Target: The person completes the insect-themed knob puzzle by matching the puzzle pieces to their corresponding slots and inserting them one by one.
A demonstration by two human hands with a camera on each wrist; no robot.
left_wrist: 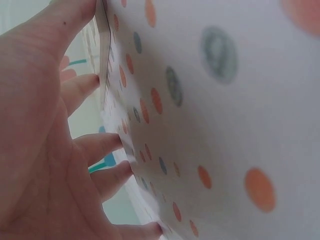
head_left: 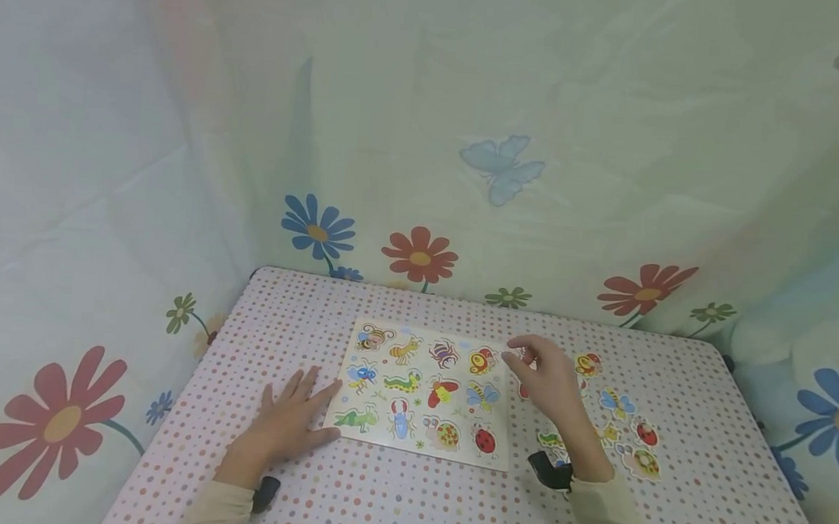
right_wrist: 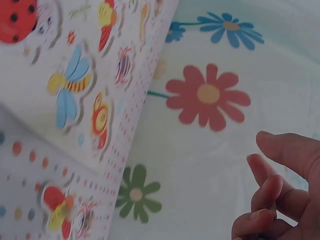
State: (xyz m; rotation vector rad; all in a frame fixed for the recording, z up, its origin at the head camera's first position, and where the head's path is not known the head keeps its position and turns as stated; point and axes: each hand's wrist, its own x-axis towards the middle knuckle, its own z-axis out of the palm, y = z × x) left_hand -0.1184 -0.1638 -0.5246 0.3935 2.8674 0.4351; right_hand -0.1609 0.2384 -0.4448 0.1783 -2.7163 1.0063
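Note:
A pale insect picture board (head_left: 466, 445), covered in rows of colourful bugs, lies flat on the dotted table. My left hand (head_left: 285, 422) rests beside its left edge with fingers spread; in the left wrist view the left hand (left_wrist: 45, 130) has its thumb and index finger at that edge. Over the board's upper right corner hovers my right hand (head_left: 552, 382), fingers loosely bent. The right wrist view shows a gap between thumb and index finger of the right hand (right_wrist: 287, 195), with nothing held. Below it lie a red-and-yellow moth piece (right_wrist: 59, 210) and a spider piece (right_wrist: 86, 218).
Loose insect cutouts lie right of the board, among them a blue-winged bee (head_left: 617, 403), a ladybird (head_left: 645, 432), a snail (head_left: 644, 462) and a green caterpillar (head_left: 550, 439), partly behind the right wrist. A flower-printed curtain (head_left: 398, 132) stands behind the dotted tablecloth (head_left: 375, 508).

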